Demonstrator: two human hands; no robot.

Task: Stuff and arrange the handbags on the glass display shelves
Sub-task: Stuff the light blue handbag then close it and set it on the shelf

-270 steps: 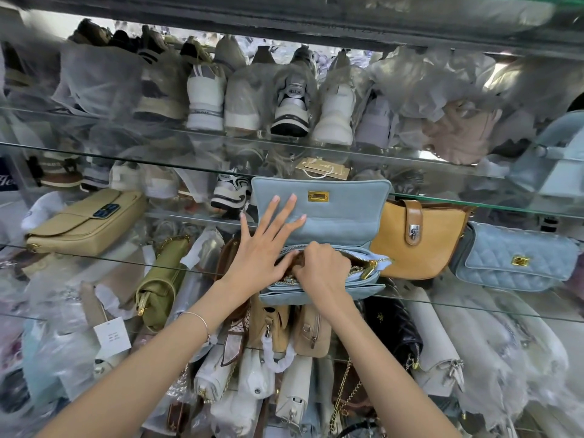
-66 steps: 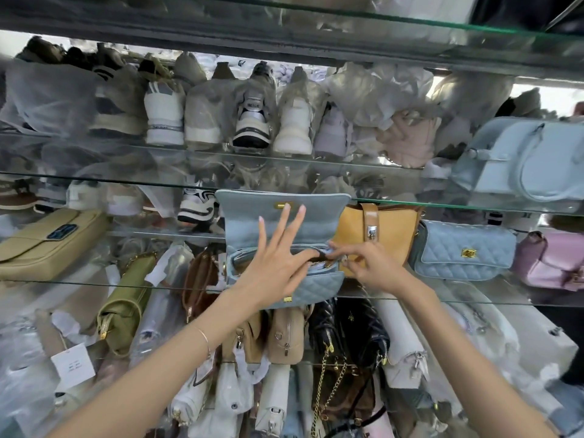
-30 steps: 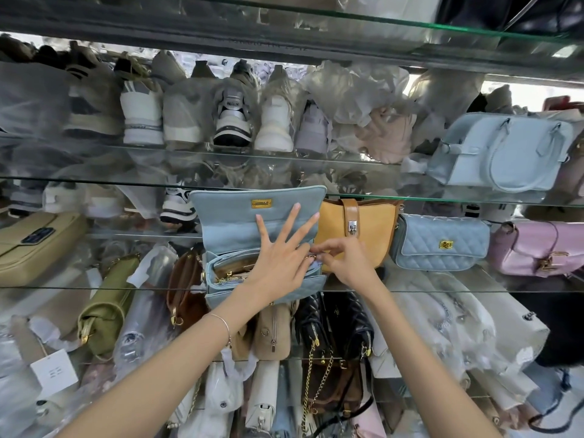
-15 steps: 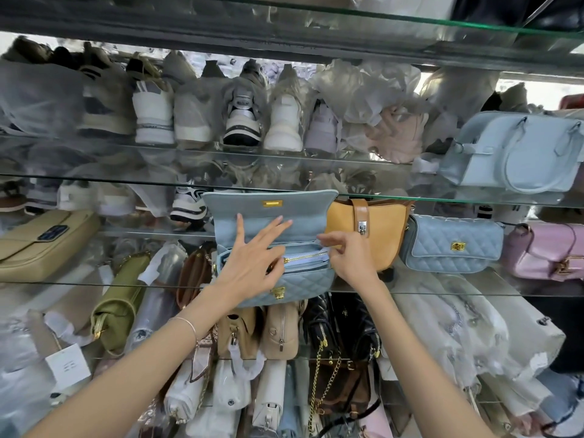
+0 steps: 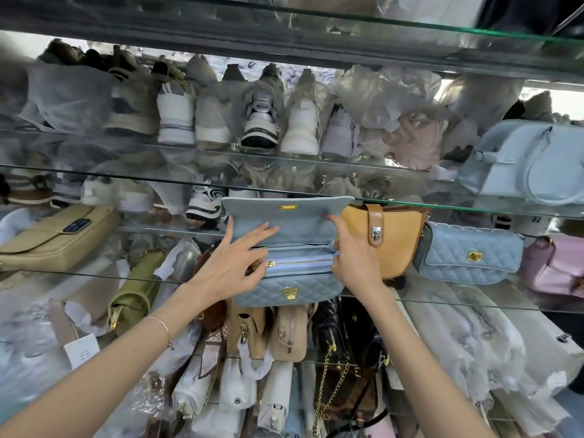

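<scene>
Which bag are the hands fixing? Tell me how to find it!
Look at the middle glass shelf, the one holding handbags under the row of sneakers. Between the left hand and right hand, left of the mustard bag, stands the light blue quilted bag. Unlike the other blue quilted bag further right, its flap stands open, showing a gold zipper.

Both bare arms reach up and forward, coming in from the bottom corners and drawing close at the hands. The left grip [image 5: 232, 263] lies flat, its fingers [image 5: 260, 231] straight and a little spread, pressing on the blue handbag [image 5: 284, 289]. Its thumb points toward the other hand. The right grip [image 5: 355, 260] curls round the right end of that bag, with the thumb sticking up.
</scene>
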